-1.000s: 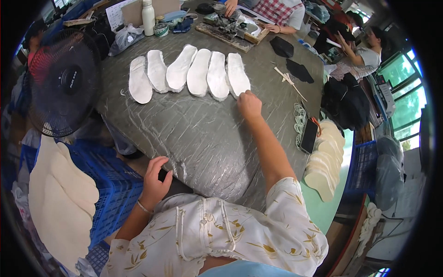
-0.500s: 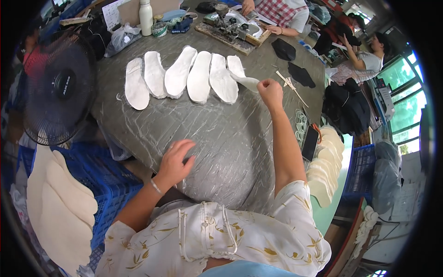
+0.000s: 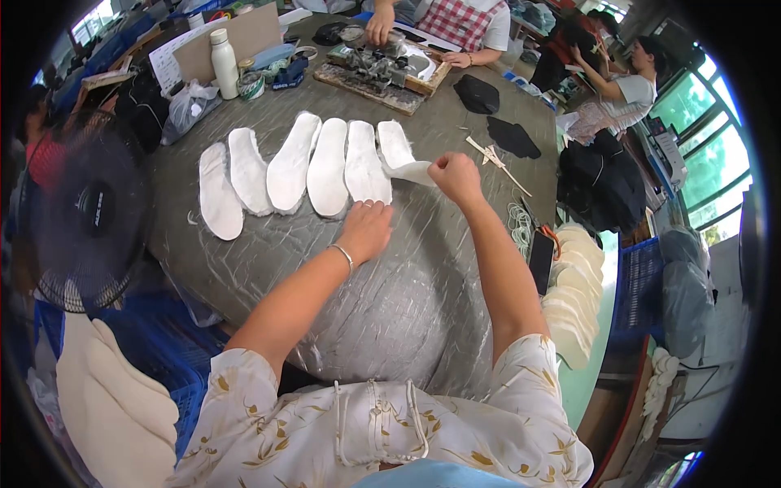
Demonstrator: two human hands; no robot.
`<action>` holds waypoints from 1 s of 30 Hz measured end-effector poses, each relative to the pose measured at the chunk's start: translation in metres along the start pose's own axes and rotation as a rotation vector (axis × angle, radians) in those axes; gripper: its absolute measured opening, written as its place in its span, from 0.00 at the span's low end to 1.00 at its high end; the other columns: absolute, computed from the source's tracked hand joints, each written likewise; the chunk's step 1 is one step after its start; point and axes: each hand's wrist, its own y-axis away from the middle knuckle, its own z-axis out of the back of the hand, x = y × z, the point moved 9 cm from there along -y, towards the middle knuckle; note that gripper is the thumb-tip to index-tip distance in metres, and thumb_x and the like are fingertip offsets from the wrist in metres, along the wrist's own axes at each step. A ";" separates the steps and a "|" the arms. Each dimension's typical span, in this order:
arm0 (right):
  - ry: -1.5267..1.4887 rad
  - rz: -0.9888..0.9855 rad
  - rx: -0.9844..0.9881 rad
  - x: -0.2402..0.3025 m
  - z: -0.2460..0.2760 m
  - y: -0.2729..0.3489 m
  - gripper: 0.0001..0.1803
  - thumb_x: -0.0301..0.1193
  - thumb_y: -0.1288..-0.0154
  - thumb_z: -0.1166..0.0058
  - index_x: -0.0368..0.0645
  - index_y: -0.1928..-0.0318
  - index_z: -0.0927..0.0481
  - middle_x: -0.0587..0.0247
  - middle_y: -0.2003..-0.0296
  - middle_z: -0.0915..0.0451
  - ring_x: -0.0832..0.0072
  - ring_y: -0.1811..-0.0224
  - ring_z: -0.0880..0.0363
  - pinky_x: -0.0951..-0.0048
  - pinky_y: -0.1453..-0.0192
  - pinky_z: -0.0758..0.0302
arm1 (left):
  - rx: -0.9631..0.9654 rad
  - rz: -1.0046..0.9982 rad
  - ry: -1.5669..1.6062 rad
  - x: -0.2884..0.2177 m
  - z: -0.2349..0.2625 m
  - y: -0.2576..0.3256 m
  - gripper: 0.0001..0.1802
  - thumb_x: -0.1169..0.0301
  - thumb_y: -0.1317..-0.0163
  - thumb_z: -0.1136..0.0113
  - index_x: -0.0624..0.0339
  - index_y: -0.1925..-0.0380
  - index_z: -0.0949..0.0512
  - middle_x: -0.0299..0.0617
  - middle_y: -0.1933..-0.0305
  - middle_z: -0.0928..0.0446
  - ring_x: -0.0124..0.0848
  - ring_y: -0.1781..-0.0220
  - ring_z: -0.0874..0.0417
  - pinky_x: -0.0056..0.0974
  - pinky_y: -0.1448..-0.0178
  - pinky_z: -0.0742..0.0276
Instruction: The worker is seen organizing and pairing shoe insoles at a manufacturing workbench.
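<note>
Several white fuzzy-edged insoles [image 3: 286, 172] lie side by side in a row on the grey covered table [image 3: 268, 268]. My right hand [image 3: 455, 176] is closed in a pinch on the near end of the rightmost white insole [image 3: 396, 146]. That end is raised and bent over to the right, while its far end lies on the table. My left hand [image 3: 368, 230] rests its fingers at the near end of the neighbouring insole [image 3: 365, 163]. Its fingers are extended and close together; the thumb is hidden.
A metal clamp-like device on a board [image 3: 370, 77] stands at the back, with a co-worker's hands at it. Black pieces [image 3: 514, 138], pale sticks [image 3: 496, 161], cord and a phone [image 3: 540, 259] lie right. Cream insole stacks [image 3: 569, 301] flank me. A fan [image 3: 96, 207] stands left.
My left hand has reached forward from above the near table to the second insole from the right. My right hand still pinches the rightmost insole. The view has shifted slightly.
</note>
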 end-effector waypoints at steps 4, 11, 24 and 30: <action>0.059 -0.046 -0.105 -0.022 0.022 -0.036 0.13 0.38 0.49 0.43 0.44 0.69 0.13 0.49 0.69 0.15 0.53 0.62 0.15 0.57 0.54 0.20 | 0.038 -0.027 0.002 -0.007 -0.008 -0.007 0.19 0.65 0.45 0.36 0.63 0.55 0.26 0.49 0.58 0.24 0.44 0.54 0.22 0.45 0.48 0.31; 0.239 -0.097 -0.356 -0.031 0.097 -0.085 0.12 0.37 0.44 0.46 0.45 0.66 0.15 0.50 0.64 0.16 0.50 0.62 0.16 0.54 0.55 0.20 | 0.053 -0.050 0.105 0.003 -0.007 -0.009 0.20 0.66 0.45 0.36 0.64 0.55 0.27 0.51 0.55 0.27 0.47 0.59 0.22 0.48 0.56 0.27; 0.449 0.489 -0.246 -0.001 0.102 0.078 0.06 0.30 0.42 0.43 0.46 0.69 0.27 0.58 0.72 0.21 0.55 0.75 0.19 0.55 0.71 0.23 | -0.104 -0.053 0.084 -0.053 0.026 0.036 0.48 0.58 0.42 0.38 0.64 0.27 0.50 0.60 0.22 0.57 0.59 0.21 0.58 0.61 0.22 0.58; 0.409 0.527 -0.150 0.035 0.106 0.156 0.06 0.30 0.41 0.43 0.46 0.68 0.27 0.59 0.72 0.22 0.57 0.72 0.19 0.57 0.71 0.24 | -0.264 0.119 0.349 -0.031 0.020 0.074 0.43 0.65 0.42 0.41 0.70 0.30 0.47 0.64 0.27 0.46 0.58 0.24 0.48 0.55 0.23 0.52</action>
